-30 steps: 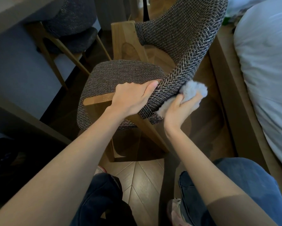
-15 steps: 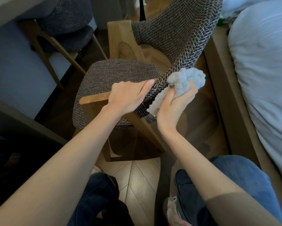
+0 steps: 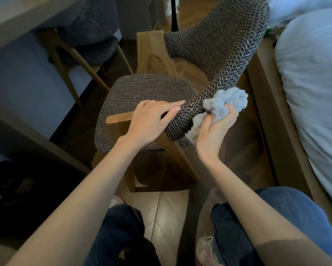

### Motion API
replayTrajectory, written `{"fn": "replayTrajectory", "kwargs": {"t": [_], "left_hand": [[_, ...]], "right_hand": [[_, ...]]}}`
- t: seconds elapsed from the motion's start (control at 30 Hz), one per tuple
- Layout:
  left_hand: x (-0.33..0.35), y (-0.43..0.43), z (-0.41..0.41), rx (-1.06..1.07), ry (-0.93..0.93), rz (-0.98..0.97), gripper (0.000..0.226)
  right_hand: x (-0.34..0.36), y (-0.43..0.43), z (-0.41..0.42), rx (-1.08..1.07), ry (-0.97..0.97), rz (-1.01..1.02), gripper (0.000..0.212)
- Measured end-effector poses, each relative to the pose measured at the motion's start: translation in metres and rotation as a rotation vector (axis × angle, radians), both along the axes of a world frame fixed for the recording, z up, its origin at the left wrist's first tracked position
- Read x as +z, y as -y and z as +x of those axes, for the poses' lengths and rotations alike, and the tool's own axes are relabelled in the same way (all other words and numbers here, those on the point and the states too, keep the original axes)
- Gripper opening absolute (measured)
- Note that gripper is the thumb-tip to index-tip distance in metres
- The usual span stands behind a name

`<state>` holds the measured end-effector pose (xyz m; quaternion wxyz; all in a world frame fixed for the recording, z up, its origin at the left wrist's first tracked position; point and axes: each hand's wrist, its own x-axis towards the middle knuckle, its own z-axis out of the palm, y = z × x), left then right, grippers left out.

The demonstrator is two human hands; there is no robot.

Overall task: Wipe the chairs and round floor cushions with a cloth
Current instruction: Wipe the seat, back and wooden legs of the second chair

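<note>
- Wiping in progress on the near chair (image 3: 148,96), at the low front end of its curved tweed backrest (image 3: 219,45)
- Right hand (image 3: 217,127) curled round a bunched grey-blue cloth (image 3: 222,104), fingers closed into the wad; the cloth is pressed to the outer face of the backrest end, with a loose tail hanging below the heel of the hand
- Left hand (image 3: 151,120) lies on the inner side of the same backrest end, fingers extended and close together, slightly arched, holding nothing; it looks to be steadying the chair
- Progress, as a judgement: early to middle. Only this one patch of backrest is under the cloth; no telling from the fabric which parts are already clean
- Left to do, likely: the wooden legs, the second chair (image 3: 88,25) tucked under the bench (image 3: 17,20) at far left, and the round floor cushions, none of which are in view
- Bed (image 3: 315,83) close along the right side; herringbone floor (image 3: 161,208) below the knees
- Against a second ago: the right wrist has rolled, so the curled fingers now show where the back of the hand did; more cloth sits bunched above the fist; the left hand has lifted from flat to arched, staying on the same spot
</note>
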<state>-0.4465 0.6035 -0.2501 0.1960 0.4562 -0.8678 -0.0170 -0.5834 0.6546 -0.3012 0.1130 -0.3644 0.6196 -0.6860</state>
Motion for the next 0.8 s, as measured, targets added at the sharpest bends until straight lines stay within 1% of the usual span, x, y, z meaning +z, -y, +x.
{"fn": "replayTrajectory", "kwargs": {"t": [0.07, 0.13, 0.17, 0.23, 0.27, 0.33, 0.4, 0.47, 0.53, 0.67, 0.73, 0.8], "left_hand": [[-0.009, -0.011, 0.035, 0.052, -0.022, -0.029, 0.04], [-0.02, -0.022, 0.072, 0.198, -0.072, -0.025, 0.045], [-0.024, -0.026, 0.086, 0.246, -0.155, 0.039, 0.047], [-0.032, -0.029, 0.097, 0.26, -0.37, 0.195, 0.048], [-0.034, -0.029, 0.096, 0.257, -0.425, 0.219, 0.047], [-0.038, -0.027, 0.093, 0.256, -0.462, 0.209, 0.045], [-0.04, -0.026, 0.092, 0.255, -0.493, 0.196, 0.043], [-0.041, -0.025, 0.092, 0.268, -0.51, 0.191, 0.041], [-0.042, -0.025, 0.092, 0.265, -0.513, 0.182, 0.04], [-0.042, -0.024, 0.093, 0.257, -0.511, 0.18, 0.039], [-0.041, -0.023, 0.094, 0.261, -0.509, 0.19, 0.038], [-0.041, -0.024, 0.093, 0.257, -0.509, 0.193, 0.038]], "right_hand": [[-0.004, -0.002, -0.001, -0.02, -0.052, 0.018, 0.041], [-0.004, -0.004, 0.006, -0.014, -0.159, 0.007, 0.041], [-0.004, -0.005, 0.013, 0.028, -0.217, 0.002, 0.042], [-0.006, -0.011, 0.028, 0.167, -0.353, 0.034, 0.046], [-0.006, -0.014, 0.032, 0.236, -0.411, 0.069, 0.05], [-0.004, -0.015, 0.03, 0.317, -0.489, 0.088, 0.057], [0.003, -0.012, 0.018, 0.298, -0.516, 0.012, 0.058], [0.008, -0.006, 0.009, 0.215, -0.451, -0.059, 0.06], [0.005, -0.006, 0.014, 0.204, -0.408, -0.043, 0.063], [-0.017, -0.018, 0.033, 0.386, -0.576, 0.138, 0.064], [-0.015, -0.018, 0.027, 0.444, -0.625, 0.129, 0.069], [-0.008, -0.016, 0.016, 0.489, -0.674, 0.067, 0.066]]}}
